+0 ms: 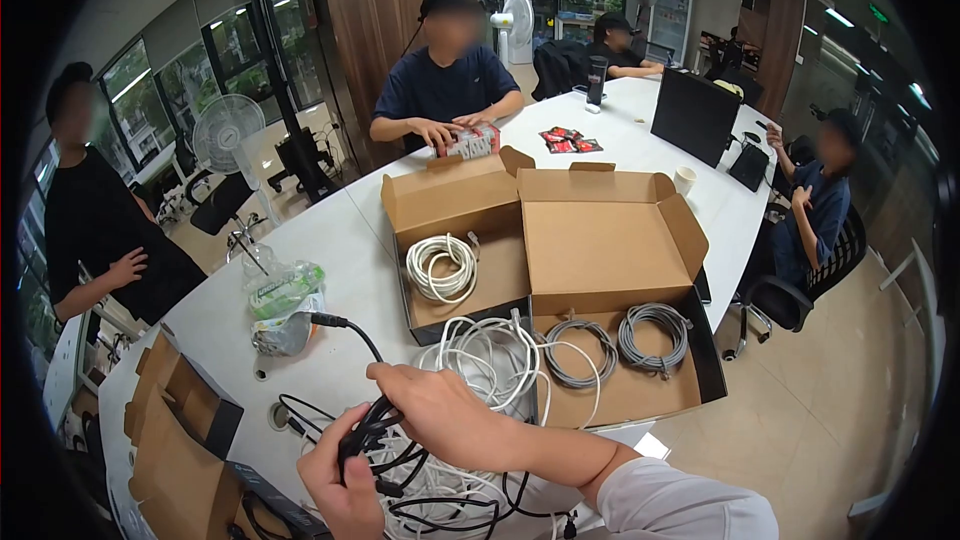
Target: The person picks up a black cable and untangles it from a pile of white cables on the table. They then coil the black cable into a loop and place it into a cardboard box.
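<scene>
A black cable (pixel 372 430) is gathered in loops between my two hands, over the table. My left hand (pixel 338 478) is closed around the loops from below. Fingers bent, my right hand (pixel 440 414) grips the same cable from above, and its plug end (pixel 328 320) sticks out up and to the left. Beneath both hands lies a tangle of white and black cables (pixel 450 488). More loose white cable (pixel 490 360) spills against two open cardboard boxes. One box (pixel 400 285) has a coiled white cable (pixel 441 269); the other (pixel 615 240) has two grey coils (pixel 654 340).
Another open box (pixel 165 460) stands at the lower left, with black cable inside. Plastic packaging (pixel 287 290) lies left of my hands. A person (pixel 450 85) across the table handles a red and white box (pixel 470 143). A monitor (pixel 692 115) and paper cup (pixel 684 180) stand farther right.
</scene>
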`<act>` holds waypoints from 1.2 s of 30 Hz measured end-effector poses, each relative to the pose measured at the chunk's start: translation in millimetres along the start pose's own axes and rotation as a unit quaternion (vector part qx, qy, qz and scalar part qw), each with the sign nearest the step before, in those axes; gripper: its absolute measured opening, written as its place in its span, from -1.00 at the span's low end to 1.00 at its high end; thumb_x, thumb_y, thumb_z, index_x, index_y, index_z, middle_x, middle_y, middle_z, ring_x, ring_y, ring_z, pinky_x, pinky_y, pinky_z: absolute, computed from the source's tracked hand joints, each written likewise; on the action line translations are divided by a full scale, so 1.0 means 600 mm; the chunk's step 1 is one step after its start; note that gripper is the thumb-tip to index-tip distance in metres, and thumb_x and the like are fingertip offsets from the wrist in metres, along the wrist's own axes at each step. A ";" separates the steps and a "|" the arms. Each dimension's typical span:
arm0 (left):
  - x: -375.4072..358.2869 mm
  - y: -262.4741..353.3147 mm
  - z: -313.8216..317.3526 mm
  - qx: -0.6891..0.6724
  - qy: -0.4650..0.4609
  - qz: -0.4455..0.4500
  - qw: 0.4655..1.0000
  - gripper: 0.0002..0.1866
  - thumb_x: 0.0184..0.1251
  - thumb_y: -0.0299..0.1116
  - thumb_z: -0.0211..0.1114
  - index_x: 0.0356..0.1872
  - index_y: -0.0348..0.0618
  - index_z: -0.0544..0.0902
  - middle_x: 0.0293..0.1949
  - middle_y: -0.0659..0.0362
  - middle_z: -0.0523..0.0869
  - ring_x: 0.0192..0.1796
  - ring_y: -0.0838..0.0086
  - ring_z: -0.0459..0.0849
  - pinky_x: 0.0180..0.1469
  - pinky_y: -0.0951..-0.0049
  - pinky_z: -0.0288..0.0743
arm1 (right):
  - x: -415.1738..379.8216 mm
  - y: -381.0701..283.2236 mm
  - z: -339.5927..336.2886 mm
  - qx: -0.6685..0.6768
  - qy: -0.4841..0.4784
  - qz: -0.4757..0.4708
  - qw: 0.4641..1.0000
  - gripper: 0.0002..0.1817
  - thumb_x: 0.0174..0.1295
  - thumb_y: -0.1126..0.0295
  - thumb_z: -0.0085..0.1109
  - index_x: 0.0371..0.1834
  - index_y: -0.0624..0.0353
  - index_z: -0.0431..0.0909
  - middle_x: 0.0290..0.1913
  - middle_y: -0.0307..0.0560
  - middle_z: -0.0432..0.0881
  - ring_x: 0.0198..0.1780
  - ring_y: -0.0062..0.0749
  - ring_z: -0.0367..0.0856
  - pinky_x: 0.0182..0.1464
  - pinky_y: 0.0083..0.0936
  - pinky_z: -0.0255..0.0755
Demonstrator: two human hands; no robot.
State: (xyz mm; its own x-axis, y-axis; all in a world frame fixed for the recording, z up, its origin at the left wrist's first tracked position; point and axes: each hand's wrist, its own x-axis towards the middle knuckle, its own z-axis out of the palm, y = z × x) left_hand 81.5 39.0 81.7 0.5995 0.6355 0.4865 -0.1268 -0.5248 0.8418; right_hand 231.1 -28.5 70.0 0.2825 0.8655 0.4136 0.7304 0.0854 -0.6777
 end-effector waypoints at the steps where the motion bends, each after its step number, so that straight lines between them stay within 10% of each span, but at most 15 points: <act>1: -0.003 -0.003 -0.003 -0.010 0.007 -0.043 0.999 -0.64 0.41 -0.25 0.09 -0.07 -0.41 0.62 -0.61 0.38 0.32 -0.56 0.74 0.18 -0.52 0.58 -0.02 | 0.002 0.002 0.004 -0.007 0.014 0.005 1.000 -0.49 -0.10 0.72 0.11 0.03 0.35 0.33 -0.17 0.23 0.58 -0.19 0.18 0.58 -0.27 -0.11 0.46; 10: -0.010 -0.008 -0.025 0.030 0.090 -0.046 0.994 -0.68 0.30 -0.40 0.14 -0.04 -0.42 0.64 -0.54 0.37 0.44 -0.52 0.76 0.23 -0.49 0.67 0.06 | 0.009 -0.008 -0.025 0.068 0.052 -0.004 0.996 -0.57 -0.06 0.58 0.26 -0.05 0.24 0.42 -0.28 0.09 0.57 -0.30 -0.01 0.60 -0.31 -0.27 0.47; 19: -0.018 -0.049 -0.048 -0.079 0.235 -0.008 0.969 -0.84 0.25 -0.54 0.20 -0.17 -0.36 0.61 -0.39 0.23 0.58 -0.58 0.77 0.29 -0.54 0.72 0.10 | -0.014 -0.028 -0.054 0.036 0.077 -0.079 0.993 -0.37 0.06 0.16 0.40 0.14 0.27 0.44 0.18 0.19 0.51 0.06 0.04 0.57 0.03 -0.28 0.50; 26: -0.021 -0.027 -0.036 0.115 0.231 0.071 0.964 -0.84 0.24 -0.50 0.25 -0.22 -0.38 0.67 -0.33 0.15 0.66 -0.31 0.56 0.56 -0.20 0.58 0.38 | -0.011 -0.019 -0.045 -0.091 0.032 -0.075 0.993 -0.47 0.09 0.09 0.35 -0.01 0.27 0.51 -0.15 0.08 0.55 -0.11 -0.04 0.53 -0.08 -0.27 0.42; 36: -0.020 -0.009 -0.039 0.177 0.190 0.088 0.962 -0.82 0.21 -0.44 0.32 -0.21 -0.32 0.71 -0.43 0.17 0.64 -0.41 0.58 0.51 -0.32 0.61 0.32 | -0.003 -0.023 -0.047 -0.067 -0.025 -0.030 0.997 -0.63 0.21 0.14 0.22 -0.35 0.28 0.43 -0.52 0.06 0.54 -0.41 0.06 0.57 -0.38 -0.18 0.43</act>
State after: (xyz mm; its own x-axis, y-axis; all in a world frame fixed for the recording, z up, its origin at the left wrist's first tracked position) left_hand 56.7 47.3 77.0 0.2526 0.6453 0.7209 0.1172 -0.7600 0.6393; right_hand 238.0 -45.5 96.0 0.2075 0.8847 0.4175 0.8224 0.0733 -0.5642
